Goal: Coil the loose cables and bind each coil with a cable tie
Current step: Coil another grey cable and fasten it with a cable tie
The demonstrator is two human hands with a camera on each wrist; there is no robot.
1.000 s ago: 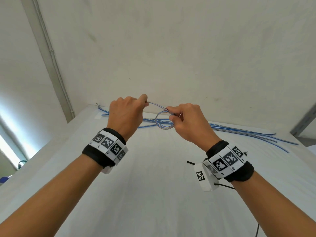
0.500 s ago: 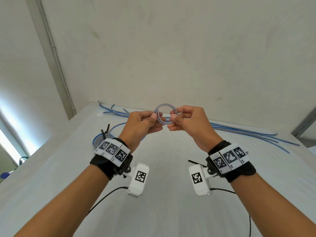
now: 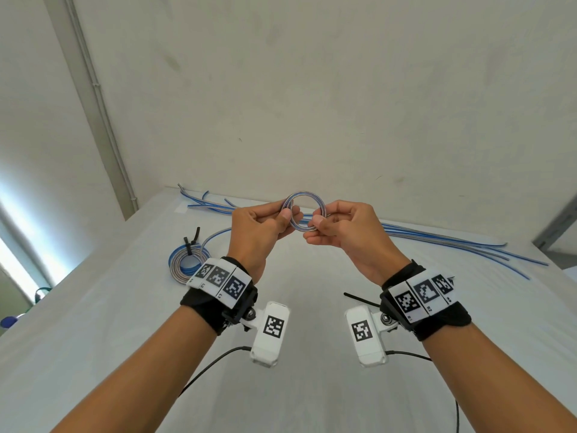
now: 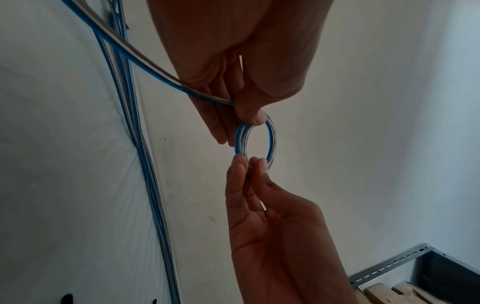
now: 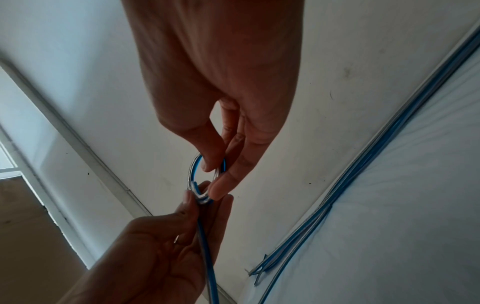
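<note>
A small ring-shaped coil of blue-and-silver flat cable is held up in the air between both hands above the white table. My left hand pinches its left side with thumb and fingers. My right hand pinches its right side. In the left wrist view the coil sits under my left thumb, and a cable tail runs off from it to the table. In the right wrist view the coil is pinched from above by my right hand, and the tail passes through my left palm.
A larger coil bound with black cable ties lies at the left of the table. Several loose blue cables stretch along the back edge by the wall. A black cable tie lies near my right wrist. A metal shelf frame stands at the right.
My left hand has turned palm-up and come in to pinch the coil. The coil has risen a little and now stands upright facing me. The bound coil at left has come into view.
</note>
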